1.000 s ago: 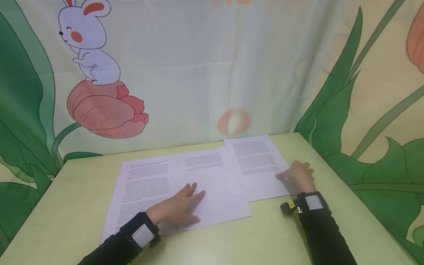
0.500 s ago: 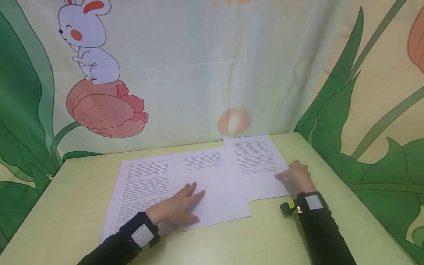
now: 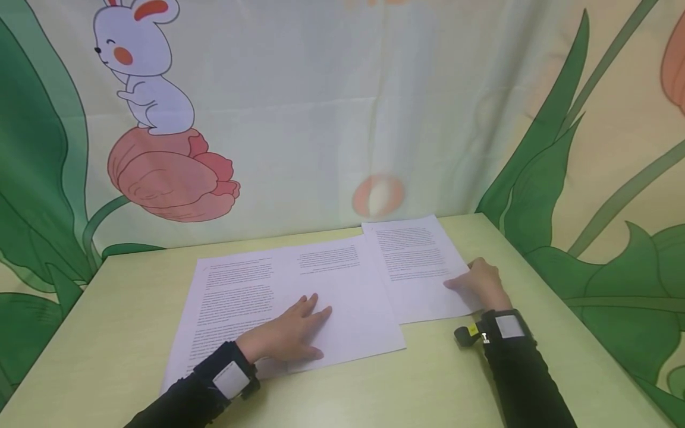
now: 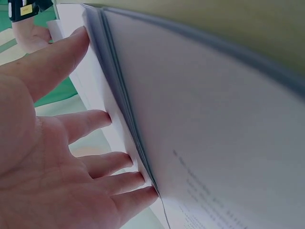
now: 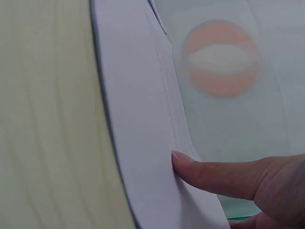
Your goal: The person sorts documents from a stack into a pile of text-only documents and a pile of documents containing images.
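Printed white papers overlap in a row on the table. My left hand point(image 3: 286, 336) has its fingers spread, with fingertips on the middle paper point(image 3: 358, 315). That paper covers part of the left paper point(image 3: 235, 285), and the left wrist view shows layered paper edges point(image 4: 126, 105) beside the fingertips. At the right paper point(image 3: 412, 261), my right hand point(image 3: 481, 285) pinches the right edge near the lower corner. Its thumb point(image 5: 205, 174) lies on the top face, while the other fingers are mostly hidden beyond the edge. The paper's right edge bows up slightly there.
The pale wood table point(image 3: 107, 333) ends at a hanging curtain point(image 3: 299, 142) printed with a rabbit and flowers. Its right edge runs close beside my right hand. Both wrists carry black straps with small cameras, the right camera point(image 3: 467, 336) jutting inward.
My right fingers have drawn in at the right paper's edge, and that edge has risen slightly. The left hand stays in place on the middle paper.
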A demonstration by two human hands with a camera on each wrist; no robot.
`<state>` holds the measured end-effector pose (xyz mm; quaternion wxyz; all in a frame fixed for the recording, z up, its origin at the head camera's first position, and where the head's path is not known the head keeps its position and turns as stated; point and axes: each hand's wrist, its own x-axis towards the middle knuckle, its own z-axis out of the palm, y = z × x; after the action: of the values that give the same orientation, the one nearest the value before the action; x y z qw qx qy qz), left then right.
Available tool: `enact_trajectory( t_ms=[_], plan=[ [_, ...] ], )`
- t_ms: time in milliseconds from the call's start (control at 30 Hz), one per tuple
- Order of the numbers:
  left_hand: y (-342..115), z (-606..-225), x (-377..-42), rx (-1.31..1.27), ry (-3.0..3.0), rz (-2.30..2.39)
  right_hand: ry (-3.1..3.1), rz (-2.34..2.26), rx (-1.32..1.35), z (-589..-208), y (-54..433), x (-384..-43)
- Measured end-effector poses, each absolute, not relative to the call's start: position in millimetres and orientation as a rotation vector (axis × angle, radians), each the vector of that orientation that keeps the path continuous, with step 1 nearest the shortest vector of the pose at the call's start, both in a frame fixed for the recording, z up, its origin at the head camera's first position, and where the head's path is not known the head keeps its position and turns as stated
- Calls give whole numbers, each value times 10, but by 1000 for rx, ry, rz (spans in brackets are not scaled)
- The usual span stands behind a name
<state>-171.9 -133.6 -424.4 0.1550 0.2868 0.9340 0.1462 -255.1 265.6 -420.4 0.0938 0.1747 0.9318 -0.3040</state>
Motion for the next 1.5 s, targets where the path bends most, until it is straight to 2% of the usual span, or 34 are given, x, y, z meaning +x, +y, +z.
enact_trajectory(
  t_ms=[733,1500],
  plan=[
    [-1327,-4219,-1715,834,2687,411,2766,-960,495,-4178,2831,-2598],
    [-1335,-4215,-1696,837,2691,433,2753,-1097,522,-3986,3347,-2480]
  ],
)
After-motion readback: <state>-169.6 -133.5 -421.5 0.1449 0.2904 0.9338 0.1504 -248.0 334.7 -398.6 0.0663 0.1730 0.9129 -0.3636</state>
